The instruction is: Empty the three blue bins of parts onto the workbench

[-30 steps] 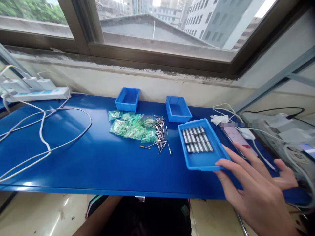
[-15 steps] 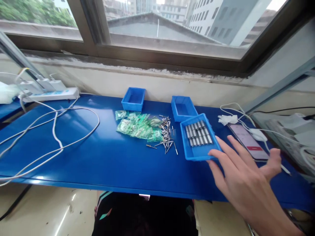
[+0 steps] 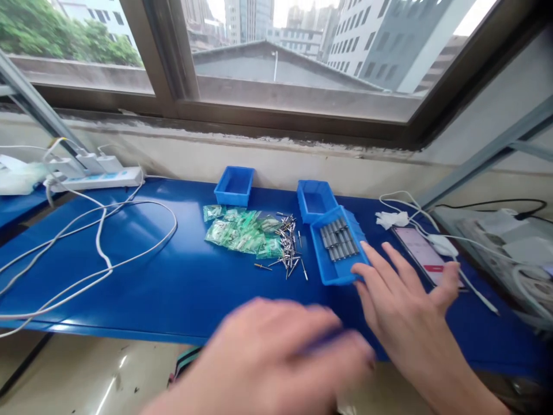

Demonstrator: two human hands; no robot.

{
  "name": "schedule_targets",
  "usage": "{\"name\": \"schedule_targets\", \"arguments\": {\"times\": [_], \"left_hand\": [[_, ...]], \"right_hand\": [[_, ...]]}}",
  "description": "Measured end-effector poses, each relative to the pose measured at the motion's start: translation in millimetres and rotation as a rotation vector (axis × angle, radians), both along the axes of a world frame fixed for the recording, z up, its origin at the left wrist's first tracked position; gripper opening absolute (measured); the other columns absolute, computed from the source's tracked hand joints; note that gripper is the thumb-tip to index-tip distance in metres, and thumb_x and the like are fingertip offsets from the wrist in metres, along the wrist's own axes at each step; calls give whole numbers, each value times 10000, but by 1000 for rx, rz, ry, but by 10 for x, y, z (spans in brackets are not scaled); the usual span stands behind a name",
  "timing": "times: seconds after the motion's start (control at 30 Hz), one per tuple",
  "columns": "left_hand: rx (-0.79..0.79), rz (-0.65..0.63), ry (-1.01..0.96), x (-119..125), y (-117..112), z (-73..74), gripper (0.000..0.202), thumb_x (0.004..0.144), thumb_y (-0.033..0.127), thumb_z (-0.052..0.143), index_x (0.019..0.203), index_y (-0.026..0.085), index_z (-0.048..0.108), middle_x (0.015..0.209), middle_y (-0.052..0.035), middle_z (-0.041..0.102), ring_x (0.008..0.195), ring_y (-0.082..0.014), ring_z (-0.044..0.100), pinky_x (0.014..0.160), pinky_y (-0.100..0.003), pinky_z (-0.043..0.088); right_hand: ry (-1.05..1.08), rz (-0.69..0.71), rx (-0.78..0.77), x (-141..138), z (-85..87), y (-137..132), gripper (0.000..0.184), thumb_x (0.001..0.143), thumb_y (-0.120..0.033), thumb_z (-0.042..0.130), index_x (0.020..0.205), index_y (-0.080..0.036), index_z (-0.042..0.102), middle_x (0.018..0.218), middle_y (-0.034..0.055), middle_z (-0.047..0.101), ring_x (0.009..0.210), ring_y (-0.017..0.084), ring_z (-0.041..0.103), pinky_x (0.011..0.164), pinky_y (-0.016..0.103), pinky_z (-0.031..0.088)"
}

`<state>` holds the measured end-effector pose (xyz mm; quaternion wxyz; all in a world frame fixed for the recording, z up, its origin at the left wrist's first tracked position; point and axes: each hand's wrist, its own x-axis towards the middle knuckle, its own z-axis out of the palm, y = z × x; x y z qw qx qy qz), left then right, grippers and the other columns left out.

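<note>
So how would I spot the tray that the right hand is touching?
Start at the blue table under the window. Toward its right stand three blue containers; the tray is the flat one nearest the right hand. Unlike the two small empty bins behind it, it holds rows of grey metal pieces.

We see a shallow blue plastic tray (image 3: pixel 336 275) lying flat on the blue tabletop, its long axis running away from us and turned slightly leftward at the far end. Inside it, two rows of small grey metal pieces (image 3: pixel 339 242) lie side by side, filling the far half; the near half of the tray floor is bare. Its far end sits just in front of a small blue bin, so close that we cannot tell whether they touch. Its left wall stands just beside a scatter of loose metal pins.
</note>
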<state>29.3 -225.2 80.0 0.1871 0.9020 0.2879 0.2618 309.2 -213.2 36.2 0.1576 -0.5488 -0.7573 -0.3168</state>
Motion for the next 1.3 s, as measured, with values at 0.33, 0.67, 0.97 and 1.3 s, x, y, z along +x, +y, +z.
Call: {"name": "schedule_targets", "arguments": {"times": [0.33, 0.67, 0.97, 1.3], "left_hand": [[-55, 640, 546, -907, 1661, -810, 824, 1043, 746, 354, 1683, 227, 377, 1752, -137, 314, 1598, -466, 301, 1230, -760, 297], [-120, 599, 434, -669, 1246, -849, 750, 1068, 735, 276, 1648, 279, 408, 1727, -115, 350, 1624, -425, 249, 1256, -791, 215], [-114, 505, 429, -576, 1273, -847, 786, 1053, 792, 270, 1690, 335, 332, 1799, -47, 199, 1667, -407, 109, 1290, -777, 141], [-53, 446, 281, -615, 1264, -854, 681, 1070, 760, 303, 1491, 286, 552, 1599, -126, 513, 1528, -392, 417, 1247, -806, 208]], "right_hand": [[349, 84, -124, -245, -183, -34, 351, 989, -205, 577, 1339, -187, 590, 1569, 175, 560, 1535, 477, 412, 1131, 720, 500], [774, -149, -170, -401, -359, 52, 594, 1008, -467, 678, 1545, -291, 494, 1697, 189, 368, 1324, 452, 633, 834, 593, 688], [938, -160, -191, -358, -522, 71, 777, 955, -546, 742, 1610, -277, 422, 1482, 195, 617, 1276, 424, 674, 979, 649, 622], [863, -120, -59, -387, -511, 98, 618, 990, -463, 725, 1538, -262, 523, 1392, 164, 673, 1209, 380, 716, 969, 598, 652]]}}
